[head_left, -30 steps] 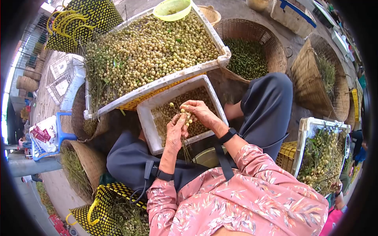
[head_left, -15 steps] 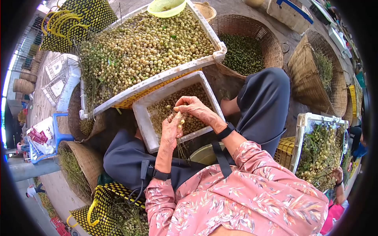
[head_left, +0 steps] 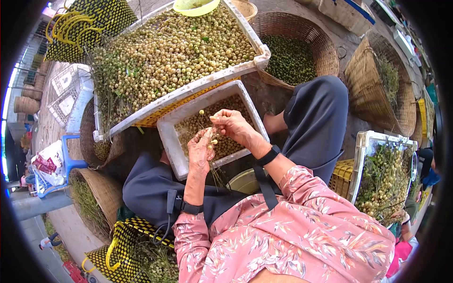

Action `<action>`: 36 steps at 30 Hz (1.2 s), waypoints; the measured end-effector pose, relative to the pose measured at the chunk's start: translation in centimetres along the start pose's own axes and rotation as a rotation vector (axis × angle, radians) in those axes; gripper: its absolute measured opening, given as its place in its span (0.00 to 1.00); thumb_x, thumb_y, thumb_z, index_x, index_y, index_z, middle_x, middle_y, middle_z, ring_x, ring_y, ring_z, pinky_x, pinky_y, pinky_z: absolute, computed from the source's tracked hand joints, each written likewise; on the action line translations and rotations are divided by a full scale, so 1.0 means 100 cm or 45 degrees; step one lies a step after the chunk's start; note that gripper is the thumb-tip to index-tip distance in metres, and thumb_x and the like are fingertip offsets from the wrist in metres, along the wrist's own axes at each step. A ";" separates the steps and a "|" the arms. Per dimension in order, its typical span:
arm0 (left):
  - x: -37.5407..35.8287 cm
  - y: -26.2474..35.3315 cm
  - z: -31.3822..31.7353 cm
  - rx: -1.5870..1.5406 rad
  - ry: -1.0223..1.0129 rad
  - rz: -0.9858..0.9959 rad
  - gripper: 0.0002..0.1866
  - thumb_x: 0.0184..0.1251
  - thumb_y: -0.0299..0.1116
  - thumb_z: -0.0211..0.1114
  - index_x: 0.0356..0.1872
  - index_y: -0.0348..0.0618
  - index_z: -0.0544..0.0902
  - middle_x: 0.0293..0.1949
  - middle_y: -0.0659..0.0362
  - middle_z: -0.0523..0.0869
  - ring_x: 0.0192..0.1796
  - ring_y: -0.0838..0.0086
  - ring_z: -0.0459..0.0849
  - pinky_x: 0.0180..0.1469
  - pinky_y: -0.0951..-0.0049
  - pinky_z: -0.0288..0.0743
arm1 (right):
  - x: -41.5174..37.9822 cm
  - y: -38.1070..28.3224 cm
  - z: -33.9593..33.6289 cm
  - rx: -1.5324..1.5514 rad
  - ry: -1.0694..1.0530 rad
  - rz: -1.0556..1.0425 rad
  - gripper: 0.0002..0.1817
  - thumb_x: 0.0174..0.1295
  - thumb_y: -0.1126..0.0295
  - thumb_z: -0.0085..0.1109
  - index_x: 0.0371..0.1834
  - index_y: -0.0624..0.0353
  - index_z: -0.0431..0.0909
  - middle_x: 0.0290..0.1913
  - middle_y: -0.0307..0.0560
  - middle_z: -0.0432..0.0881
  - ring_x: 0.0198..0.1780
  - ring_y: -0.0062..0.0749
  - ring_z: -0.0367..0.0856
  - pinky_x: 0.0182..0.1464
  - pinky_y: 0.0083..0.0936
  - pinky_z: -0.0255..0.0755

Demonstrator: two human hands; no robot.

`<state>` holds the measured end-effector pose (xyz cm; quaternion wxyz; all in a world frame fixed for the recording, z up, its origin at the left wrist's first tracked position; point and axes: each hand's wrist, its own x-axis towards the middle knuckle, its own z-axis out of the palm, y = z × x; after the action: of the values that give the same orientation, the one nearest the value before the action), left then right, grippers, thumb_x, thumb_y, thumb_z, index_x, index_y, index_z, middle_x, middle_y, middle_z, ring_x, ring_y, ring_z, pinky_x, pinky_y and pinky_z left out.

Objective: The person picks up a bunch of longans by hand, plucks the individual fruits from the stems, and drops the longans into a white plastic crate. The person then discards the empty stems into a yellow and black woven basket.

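Note:
My left hand (head_left: 200, 147) is closed round a sprig of small round tan fruit (head_left: 214, 142), its thin stems hanging below the fist. One fruit (head_left: 201, 112) stands up on a stem above the fingers. Close beside it, my right hand (head_left: 235, 128) pinches at the top of the sprig; what lies between its fingertips is hidden. Both hands are over a white plastic tub (head_left: 171, 150) partly filled with loose fruit of the same kind.
Beyond the tub, a large white crate (head_left: 179, 100) is heaped with fruit and carries a yellow-green colander (head_left: 200, 10). Wicker baskets (head_left: 325, 47) stand around, one with dark green fruit. A crate of fruit on stems (head_left: 384, 184) is at right. Below the tub sits a pale bucket (head_left: 245, 181).
My right hand has shifted slightly up, and both hands have turned a little. A fruit on its stem now sticks up higher above my left hand. The view has tilted slightly.

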<state>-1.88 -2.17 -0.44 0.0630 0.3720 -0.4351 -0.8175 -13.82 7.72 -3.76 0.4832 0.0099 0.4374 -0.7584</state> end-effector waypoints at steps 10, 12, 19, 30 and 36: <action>-0.010 0.002 0.004 0.106 -0.080 -0.016 0.07 0.67 0.30 0.61 0.42 0.41 0.81 0.40 0.60 0.87 0.12 0.88 0.60 0.11 0.86 0.52 | 0.013 -0.004 -0.038 0.045 0.123 -0.108 0.14 0.64 0.58 0.60 0.35 0.59 0.77 0.25 0.35 0.77 0.21 0.12 0.71 0.18 0.12 0.62; -0.011 0.003 0.005 0.063 -0.115 -0.059 0.07 0.67 0.30 0.61 0.43 0.40 0.81 0.41 0.59 0.86 0.12 0.88 0.60 0.12 0.86 0.52 | 0.004 -0.025 -0.017 -0.019 0.003 0.099 0.21 0.63 0.47 0.57 0.38 0.56 0.78 0.30 0.33 0.77 0.23 0.12 0.72 0.20 0.11 0.63; -0.011 0.004 -0.003 -0.102 -0.269 -0.163 0.08 0.67 0.32 0.62 0.41 0.40 0.83 0.25 0.63 0.82 0.12 0.87 0.59 0.12 0.84 0.51 | 0.004 -0.019 -0.013 0.063 -0.233 0.048 0.07 0.62 0.65 0.62 0.37 0.57 0.79 0.29 0.33 0.77 0.24 0.13 0.71 0.26 0.12 0.65; 0.003 0.010 -0.027 -0.369 -0.262 -0.201 0.19 0.69 0.42 0.58 0.51 0.37 0.76 0.10 0.71 0.59 0.12 0.87 0.54 0.16 0.83 0.47 | -0.008 -0.017 0.004 -0.410 -0.229 -0.031 0.14 0.64 0.58 0.60 0.35 0.58 0.79 0.26 0.33 0.78 0.27 0.14 0.75 0.30 0.13 0.67; 0.006 0.012 -0.036 -0.674 -0.366 -0.226 0.15 0.72 0.38 0.54 0.51 0.38 0.77 0.09 0.70 0.58 0.12 0.86 0.53 0.16 0.82 0.47 | 0.004 -0.007 -0.016 -0.338 0.087 -0.132 0.14 0.64 0.58 0.59 0.40 0.59 0.80 0.31 0.37 0.80 0.31 0.16 0.77 0.35 0.17 0.71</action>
<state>-0.18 -5.56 -1.12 0.0238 0.2599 -0.1772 -0.9489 -15.24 8.64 -4.48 0.4254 -0.0509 0.5497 -0.7171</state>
